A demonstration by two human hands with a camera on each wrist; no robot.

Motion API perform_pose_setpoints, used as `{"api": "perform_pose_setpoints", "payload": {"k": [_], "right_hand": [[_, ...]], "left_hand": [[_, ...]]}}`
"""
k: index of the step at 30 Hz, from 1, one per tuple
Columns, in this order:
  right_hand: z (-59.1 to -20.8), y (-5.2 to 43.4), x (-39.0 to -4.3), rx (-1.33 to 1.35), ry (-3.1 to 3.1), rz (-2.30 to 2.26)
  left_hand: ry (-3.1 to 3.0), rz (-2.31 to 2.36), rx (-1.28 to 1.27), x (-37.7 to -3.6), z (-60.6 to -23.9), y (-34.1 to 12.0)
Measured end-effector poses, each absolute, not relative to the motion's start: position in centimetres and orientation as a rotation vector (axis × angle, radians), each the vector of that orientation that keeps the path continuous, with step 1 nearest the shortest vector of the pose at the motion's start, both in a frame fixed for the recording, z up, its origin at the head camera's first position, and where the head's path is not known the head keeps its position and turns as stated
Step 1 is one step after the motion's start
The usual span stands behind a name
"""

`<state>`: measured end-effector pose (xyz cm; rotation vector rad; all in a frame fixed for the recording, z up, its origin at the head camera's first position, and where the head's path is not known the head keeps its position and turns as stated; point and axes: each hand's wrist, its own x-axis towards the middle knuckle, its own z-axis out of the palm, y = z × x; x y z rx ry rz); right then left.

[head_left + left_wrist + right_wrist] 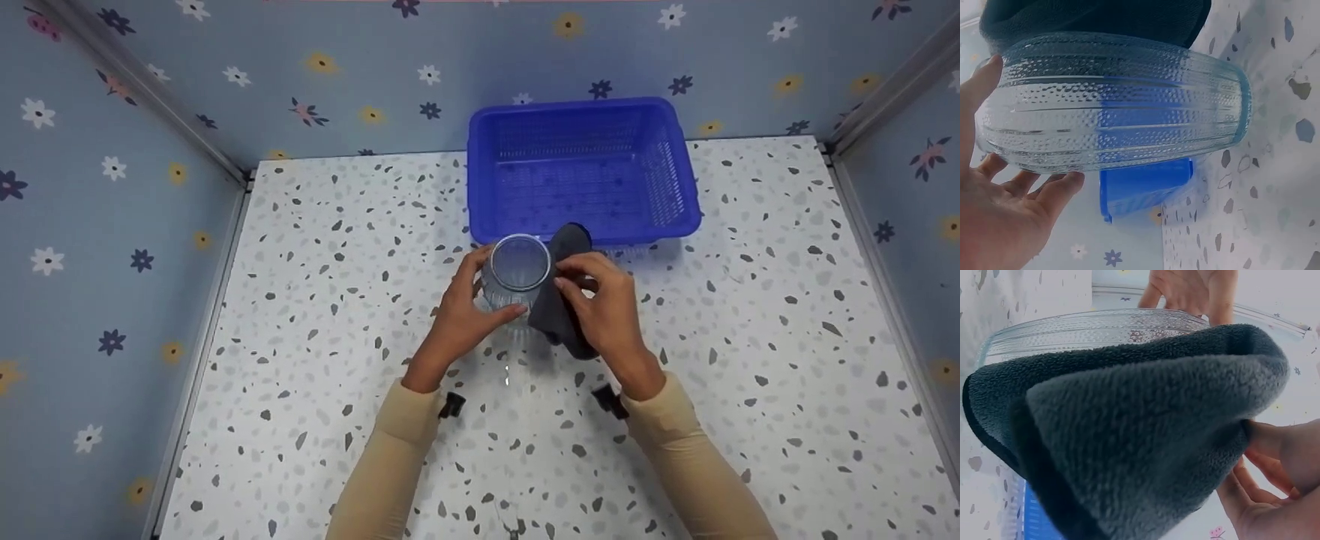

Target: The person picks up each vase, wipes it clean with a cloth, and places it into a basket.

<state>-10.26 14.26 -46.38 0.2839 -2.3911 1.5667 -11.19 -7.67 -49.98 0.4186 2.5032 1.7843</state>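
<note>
My left hand (459, 315) is wrapped around a ribbed glass jar (516, 274), holding it up off the table (315, 247), and my right hand (604, 304) pinches a dark grey cloth (559, 300) flat against the jar's right side. The blue basket (581, 169) sits just beyond it, on the far side by the flowery wall (360, 67).

Blue basket (679, 161) stands just beyond the grip, its near rim close behind the glass jar (516, 274) and dark cloth (559, 304), blocking any straight push forward. Left hand (461, 315) and right hand (604, 307) flank the jar, closing both sides. Speckled tabletop (300, 300) lies open left, right and nearer the person; flowered walls (112, 225) bound it further out.
</note>
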Motion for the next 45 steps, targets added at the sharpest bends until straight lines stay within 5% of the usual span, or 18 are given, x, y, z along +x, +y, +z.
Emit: {"api": "perform_pose_setpoints", "payload": {"k": [11, 36, 45], "right_hand": [[-46.4, 14.2, -10.1, 0.270, -2.480, 1.463], [-54.3, 14.6, -10.9, 0.155, -2.684, 1.450], [-53.3, 14.7, -10.8, 0.122, -2.655, 1.504]], "left_hand": [[2.581, 1.770, 0.389, -10.9, -49.9, -7.1], [2.682, 1.691, 0.372, -10.8, -50.2, -6.9], [2.683, 1.686, 0.347, -10.8, -50.0, -6.9]]}}
